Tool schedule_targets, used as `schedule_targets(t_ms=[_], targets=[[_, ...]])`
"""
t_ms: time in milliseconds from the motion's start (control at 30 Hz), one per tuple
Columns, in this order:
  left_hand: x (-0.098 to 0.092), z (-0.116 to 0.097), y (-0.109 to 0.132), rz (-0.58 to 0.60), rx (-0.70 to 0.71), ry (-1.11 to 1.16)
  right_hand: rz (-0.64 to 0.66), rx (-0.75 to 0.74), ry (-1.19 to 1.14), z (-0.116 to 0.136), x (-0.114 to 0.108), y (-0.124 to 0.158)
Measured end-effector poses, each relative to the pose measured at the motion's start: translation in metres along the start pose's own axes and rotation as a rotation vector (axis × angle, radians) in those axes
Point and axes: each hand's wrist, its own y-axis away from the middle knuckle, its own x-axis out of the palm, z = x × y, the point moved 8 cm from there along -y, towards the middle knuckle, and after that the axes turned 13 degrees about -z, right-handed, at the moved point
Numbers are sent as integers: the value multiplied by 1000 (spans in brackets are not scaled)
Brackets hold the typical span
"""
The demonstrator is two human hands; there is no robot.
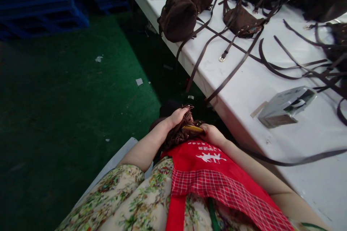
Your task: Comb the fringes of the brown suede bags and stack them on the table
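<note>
On my lap, over a red apron (206,173), lies a bunch of brown fringed suede (182,130). My left hand (176,117) is closed over the top of that bunch and presses it down. My right hand (213,134) grips a small yellow-brown comb (192,128), whose teeth rest in the brown fringe. Both hands sit close together, just below the edge of the white table (244,90).
The white table on the right carries brown suede bags (181,11), several long brown straps (238,54) hanging over its edge, and a grey device (286,105). A green floor (67,90) with paper scraps lies to the left, blue pallets (40,3) beyond.
</note>
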Motion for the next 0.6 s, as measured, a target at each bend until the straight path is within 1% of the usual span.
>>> schedule_targets(t_ms=[67,133,167,233,300,333,400,500,533,567,600], targets=[[3,1,1,38,-8,-14,54,-5,-92,0,0,0],[3,2,2,74,-27,-5,121,23,-256,-2,-4,2],[1,1,1,78,-34,7,173,64,-347,-4,-5,3],[-6,-3,-4,61,-48,40,284,197,-500,-11,-4,6],[-13,-8,-9,35,-64,59,365,327,-588,-16,2,6],[-15,-11,-11,20,-67,56,382,361,-618,-15,5,5],[-18,-21,-11,-17,-46,22,347,370,-683,-6,7,2],[-16,-34,0,-47,14,-143,214,343,-743,13,-4,-1],[-17,-36,2,-57,35,-239,255,353,-736,20,-4,1],[-16,-41,2,-49,112,-357,315,356,-747,26,-4,3],[-16,-50,0,-62,263,-482,334,354,-774,31,-8,1]])
